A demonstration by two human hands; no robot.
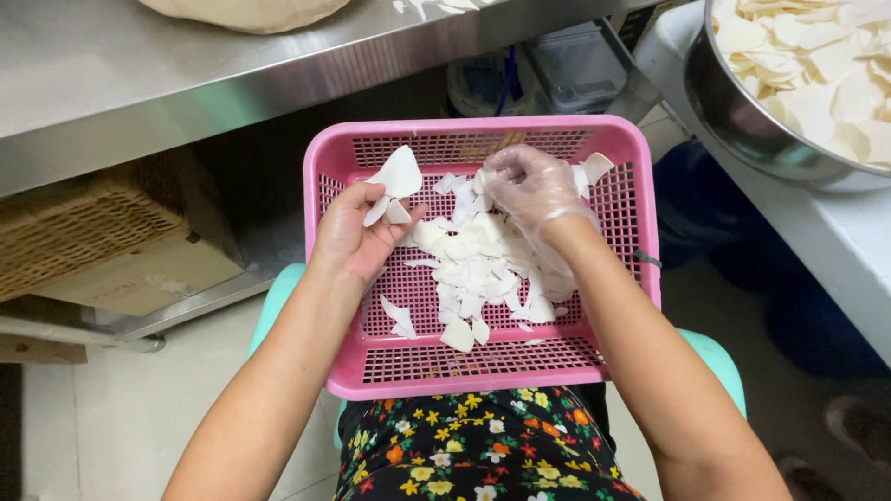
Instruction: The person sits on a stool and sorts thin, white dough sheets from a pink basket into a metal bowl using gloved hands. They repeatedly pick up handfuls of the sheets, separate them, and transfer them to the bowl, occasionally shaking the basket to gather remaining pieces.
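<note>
Pink basket sits on the person's lap, approx centre of view, over a floral garment and a teal seat.

Pile of white slices lies on the basket floor, mid to right, w/ a few strays nearer the near edge.

Left hand: bare, palm up, over the basket's left part. Fingers curl loosely around a couple of white pieces; one large slice sticks up past the fingertips toward the far rim. So grasping slices, not clenched tight. Pile is just right of this hand, touching or nearly so at the thumb side.

Right hand: in a clear plastic glove, over the far-right part of the basket, fingertips pinched together on a small white piece at the top of the pile. Pile runs directly under and near of this hand; wrist crosses over its right edge.

Hands are near each other, not touching, pile btw them.

Surroundings: steel table far left, w/ a pale dough-like lump at the top edge. Woven basket on a cardboard box below it. Right side: metal bowl full of the same kind of white slices, on a white surface. Plastic containers far back under the table, too dim to ID.
</note>
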